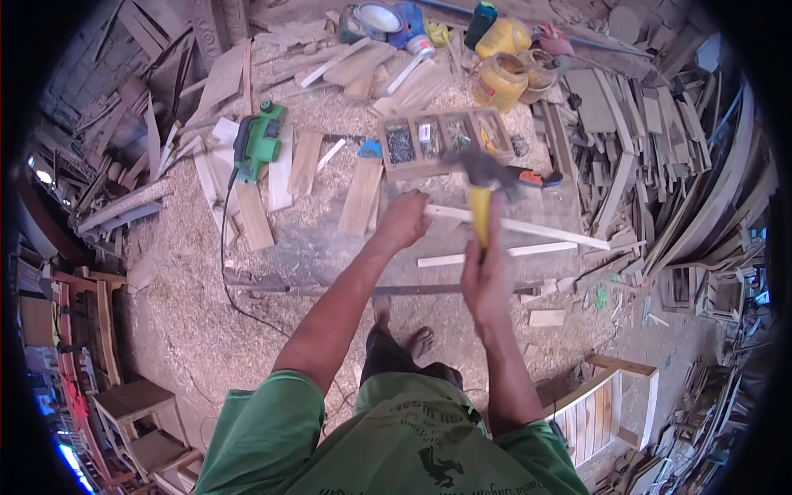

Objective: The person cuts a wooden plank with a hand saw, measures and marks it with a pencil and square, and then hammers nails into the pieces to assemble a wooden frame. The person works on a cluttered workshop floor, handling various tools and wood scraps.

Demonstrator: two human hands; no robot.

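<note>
My right hand [487,280] is closed around the yellow handle of a claw hammer [479,213]. The hammer's dark head is smeared by motion and raised above the bench. My left hand [403,219] grips the left end of a thin pale wood strip [544,230], which runs off to the right beneath the hammer. Whether a nail sits between its fingers is hidden. A second, shorter strip [505,253] lies nearer to me on the workbench [330,262]. Just beyond my hands is a divided wooden box [429,172] holding nails and small hardware.
A green electric planer [262,142] rests at the left, its cord trailing off the bench. Orange-handled pliers or cutters [538,178] lie beside the box. Yellow plastic jars [501,81] stand at the back. Stacked offcuts [610,115] crowd the right; shavings cover the floor.
</note>
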